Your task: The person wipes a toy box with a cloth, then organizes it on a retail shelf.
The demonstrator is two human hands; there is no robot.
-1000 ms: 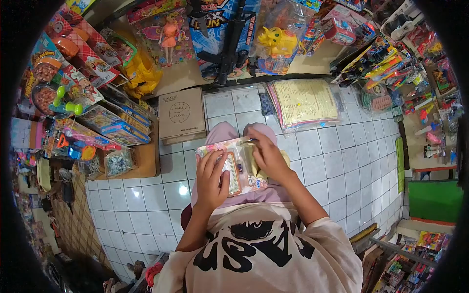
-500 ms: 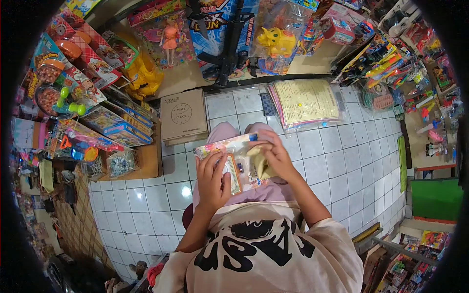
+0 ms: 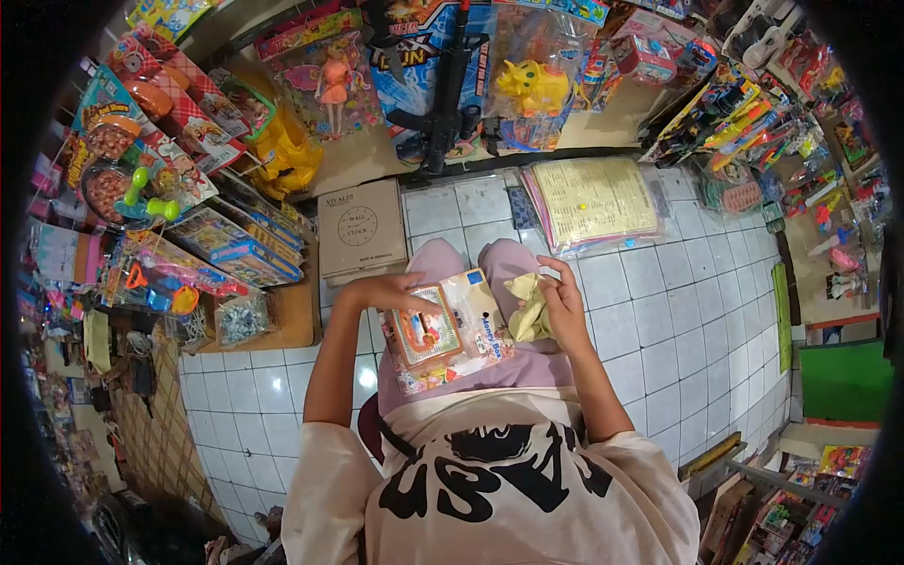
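Left hand (image 3: 400, 292) lies on the pack (image 3: 430, 337), fingers out flat; I cannot tell if it grips the edge. Right hand (image 3: 567, 311) pinches a yellow cloth (image 3: 529, 309) just beside the pack. The pack sits on the legs (image 3: 508, 259). It looks like the pack is being kept still while the cloth is held. Such a thin pack calls for a soft touch.

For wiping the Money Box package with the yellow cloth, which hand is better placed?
The right hand, probably: it holds the yellow cloth near the package, while the left hand touches the package.
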